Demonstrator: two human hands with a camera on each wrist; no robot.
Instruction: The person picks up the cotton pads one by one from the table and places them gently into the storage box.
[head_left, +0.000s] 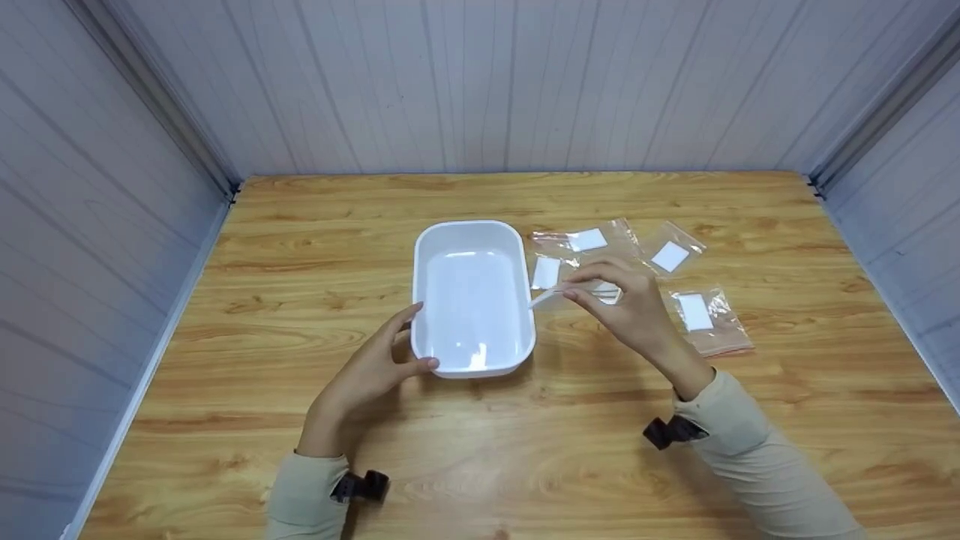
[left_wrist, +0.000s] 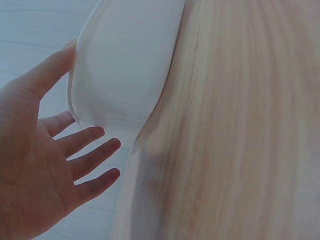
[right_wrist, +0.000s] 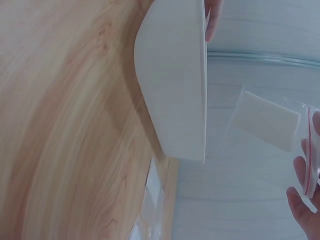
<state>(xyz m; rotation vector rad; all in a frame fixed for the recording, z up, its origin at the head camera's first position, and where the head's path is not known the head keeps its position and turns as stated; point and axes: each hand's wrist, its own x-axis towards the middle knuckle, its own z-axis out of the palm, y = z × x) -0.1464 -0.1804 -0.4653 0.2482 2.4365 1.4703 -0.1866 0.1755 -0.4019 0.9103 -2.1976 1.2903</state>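
A white rectangular basin (head_left: 472,292) with rounded corners stands on the table, and nothing lies in it. My left hand (head_left: 373,364) holds its near left corner, thumb and index finger over the rim; in the left wrist view the other fingers spread along the outside. Right of the basin, my right hand (head_left: 626,304) pinches a clear zip bag (right_wrist: 267,122) by its red-striped zip end. A white rectangular piece shows inside that bag. In the head view the bag is seen nearly edge-on, its far end close to the basin's right rim.
Several similar clear zip bags with white pieces lie right of the basin, including one at the far right (head_left: 671,256) and one nearer me (head_left: 696,311). Part of that group is hidden behind my right hand. Grey panel walls (head_left: 480,82) stand around the wooden table (head_left: 315,285).
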